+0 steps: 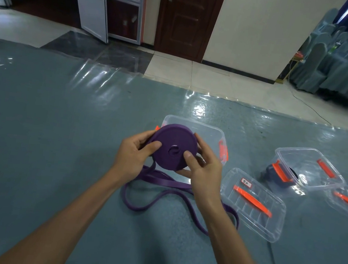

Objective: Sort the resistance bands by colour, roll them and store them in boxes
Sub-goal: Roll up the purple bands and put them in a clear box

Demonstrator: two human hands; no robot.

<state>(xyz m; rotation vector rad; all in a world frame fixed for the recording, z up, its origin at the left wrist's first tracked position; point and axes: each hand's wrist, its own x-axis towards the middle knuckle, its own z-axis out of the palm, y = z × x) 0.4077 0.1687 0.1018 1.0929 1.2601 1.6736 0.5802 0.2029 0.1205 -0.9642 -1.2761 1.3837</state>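
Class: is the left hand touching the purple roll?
Touching. The head view shows the left hand gripping the purple roll, thumb pressed on its flat face.

Item: label (246, 183), one only. Small white sticker with a thin red border, stuck on the far end of a clear plastic lid (264, 225) that lies flat, just beside the far tip of the lid's orange handle.

Text: a short row of dark handwritten marks, perhaps two characters, too small and blurred to read.

Other readable text, brands, numbers or signs: none legible on any other surface in view.
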